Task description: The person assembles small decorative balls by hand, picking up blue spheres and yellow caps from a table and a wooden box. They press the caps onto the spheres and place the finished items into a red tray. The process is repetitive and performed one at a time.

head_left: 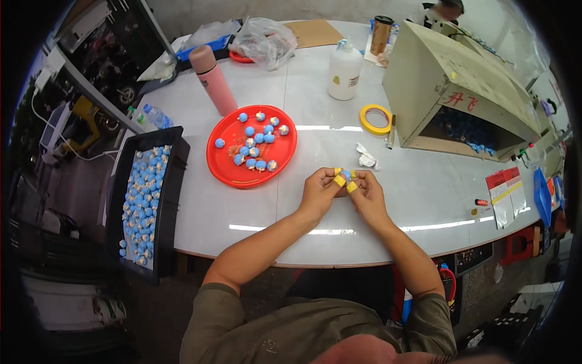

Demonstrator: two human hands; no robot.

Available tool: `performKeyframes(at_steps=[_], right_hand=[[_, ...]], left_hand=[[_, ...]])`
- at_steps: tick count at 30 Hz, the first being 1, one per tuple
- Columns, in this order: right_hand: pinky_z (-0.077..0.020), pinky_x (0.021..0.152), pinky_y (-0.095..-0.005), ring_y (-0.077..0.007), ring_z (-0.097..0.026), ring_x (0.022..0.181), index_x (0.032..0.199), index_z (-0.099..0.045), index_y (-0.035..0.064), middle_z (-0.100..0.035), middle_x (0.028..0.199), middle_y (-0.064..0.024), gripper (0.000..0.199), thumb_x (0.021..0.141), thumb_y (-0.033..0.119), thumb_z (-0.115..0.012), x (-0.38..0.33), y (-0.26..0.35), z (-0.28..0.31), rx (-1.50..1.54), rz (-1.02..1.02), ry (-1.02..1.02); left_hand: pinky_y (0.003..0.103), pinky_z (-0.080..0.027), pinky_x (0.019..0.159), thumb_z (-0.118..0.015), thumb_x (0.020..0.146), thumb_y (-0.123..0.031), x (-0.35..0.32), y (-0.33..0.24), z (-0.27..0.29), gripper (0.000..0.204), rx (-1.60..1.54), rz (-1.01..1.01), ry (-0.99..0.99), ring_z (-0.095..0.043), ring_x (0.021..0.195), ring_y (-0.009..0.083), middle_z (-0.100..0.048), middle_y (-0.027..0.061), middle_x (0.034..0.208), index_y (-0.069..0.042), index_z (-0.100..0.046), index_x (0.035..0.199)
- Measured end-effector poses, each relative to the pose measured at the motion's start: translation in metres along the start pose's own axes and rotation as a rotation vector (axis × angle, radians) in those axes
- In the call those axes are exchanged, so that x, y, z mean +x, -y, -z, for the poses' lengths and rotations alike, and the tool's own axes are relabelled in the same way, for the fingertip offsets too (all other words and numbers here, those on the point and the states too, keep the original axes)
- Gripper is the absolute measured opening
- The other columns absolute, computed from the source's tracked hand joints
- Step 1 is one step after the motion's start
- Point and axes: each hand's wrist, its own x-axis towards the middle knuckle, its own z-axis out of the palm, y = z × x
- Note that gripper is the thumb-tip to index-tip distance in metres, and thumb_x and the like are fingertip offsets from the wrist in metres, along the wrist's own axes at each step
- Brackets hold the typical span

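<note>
Both hands meet above the front middle of the table, fingertips wrapped in yellow tape. Between them is a small blue ball-shaped piece (346,175), pinched from the left by my left hand (320,193) and from the right by my right hand (368,195). Fingers cover most of it. To the left of my hands, a round red plate (227,173) carries several similar blue balls with pale tips. A crumpled white tissue (367,157) lies just beyond my right hand.
A black tray (179,159) full of blue balls sits at the left edge. Behind the plate stands a pink bottle (213,82). Farther back are a white bottle (344,71), a yellow tape roll (365,124) and a large open-fronted box (424,73). Another person (438,13) is at the far right.
</note>
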Motion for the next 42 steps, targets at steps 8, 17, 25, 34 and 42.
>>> performKeyframes(at_steps=[8, 17, 25, 34, 42], right_hand=[[-0.0398, 0.05, -0.0194, -0.0045, -0.052, 0.059, 0.116, -0.053, -0.0002, -0.058, 0.082, -0.001, 0.024, 0.097, 0.012, -0.059, 0.007, 0.007, 0.022, 0.061, -0.094, 0.129], [-0.0427, 0.052, -0.0216, -0.0053, -0.054, 0.06, 0.107, -0.057, -0.0008, -0.061, 0.079, -0.0033, 0.015, 0.093, 0.003, -0.056, 0.008, 0.004, 0.03, -0.035, -0.1, 0.245], [-0.0431, 0.054, -0.0213, -0.0054, -0.055, 0.061, 0.107, -0.056, -0.0033, -0.061, 0.08, -0.0041, 0.022, 0.086, -0.004, -0.052, 0.009, -0.002, 0.031, -0.051, -0.052, 0.245], [-0.0488, 0.057, -0.0238, -0.0085, -0.059, 0.065, 0.116, -0.054, -0.0032, -0.06, 0.086, -0.0059, 0.03, 0.086, -0.003, -0.052, 0.013, 0.004, 0.034, -0.029, -0.122, 0.24], [-0.0475, 0.055, -0.0235, -0.0076, -0.058, 0.062, 0.114, -0.055, -0.0027, -0.061, 0.079, -0.0039, 0.026, 0.088, 0.0, -0.053, 0.013, 0.003, 0.036, -0.059, -0.126, 0.262]], left_hand=[[0.026, -0.058, 0.08, -0.061, 0.098, -0.011, 0.005, -0.01, 0.009, 0.024, 0.117, 0.068, 0.113, -0.068, 0.096, 0.0161, -0.067, 0.0114, 0.108, 0.004, -0.059, 0.116], [0.028, -0.059, 0.079, -0.06, 0.094, -0.003, 0.007, -0.012, 0.013, 0.022, 0.245, 0.129, 0.196, -0.071, 0.096, 0.021, -0.069, 0.0142, 0.107, 0.007, -0.062, 0.114], [0.032, -0.06, 0.087, -0.064, 0.092, 0.002, 0.011, 0.008, 0.019, 0.018, 0.141, 0.029, 0.214, -0.07, 0.098, 0.0219, -0.067, 0.0156, 0.109, 0.007, -0.061, 0.108], [0.033, -0.059, 0.089, -0.062, 0.092, 0.001, 0.012, -0.001, 0.018, 0.021, 0.135, 0.056, 0.195, -0.069, 0.1, 0.0221, -0.067, 0.0161, 0.11, 0.006, -0.057, 0.112], [0.03, -0.059, 0.083, -0.059, 0.092, 0.002, 0.011, -0.004, 0.017, 0.019, 0.121, 0.075, 0.214, -0.071, 0.095, 0.0232, -0.068, 0.0167, 0.107, 0.006, -0.058, 0.111]])
